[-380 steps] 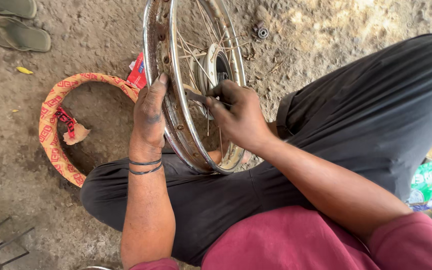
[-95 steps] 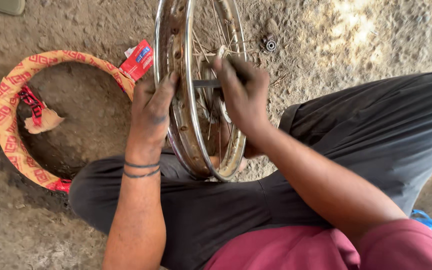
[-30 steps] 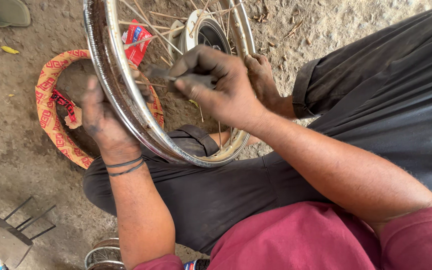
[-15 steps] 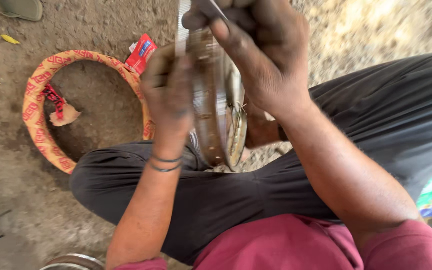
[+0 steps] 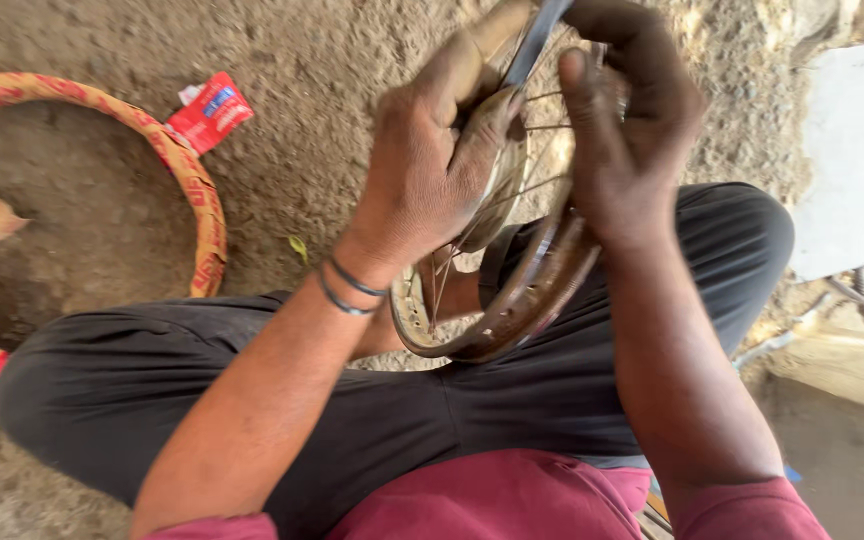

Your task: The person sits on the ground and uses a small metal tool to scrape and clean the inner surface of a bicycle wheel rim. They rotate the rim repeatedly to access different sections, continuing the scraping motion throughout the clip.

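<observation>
**Both hands on a spoked wheel rim**

The spoked wheel rim (image 5: 497, 320) stands upright between the seated person's knees, its lower arc resting against dark trousers (image 5: 512, 400) above the dirt ground (image 5: 322, 120). The left hand (image 5: 432, 170) is wrapped over the rim's upper edge, fingers curled shut around the metal (two thin bands sit at the wrist). The right hand (image 5: 627, 130) is closed near the top of the wheel, fingers bent around a slim grey metal tool (image 5: 537, 40) that slants up out of view; how firmly it pinches the tool cannot be told through the blur. To the left, on the ground, lies a ring-shaped tyre wrapped in orange-and-red paper (image 5: 202, 215), with a small red packet (image 5: 210, 110) just beside its outer edge. A pale slab (image 5: 842, 160) lies at the right.
</observation>
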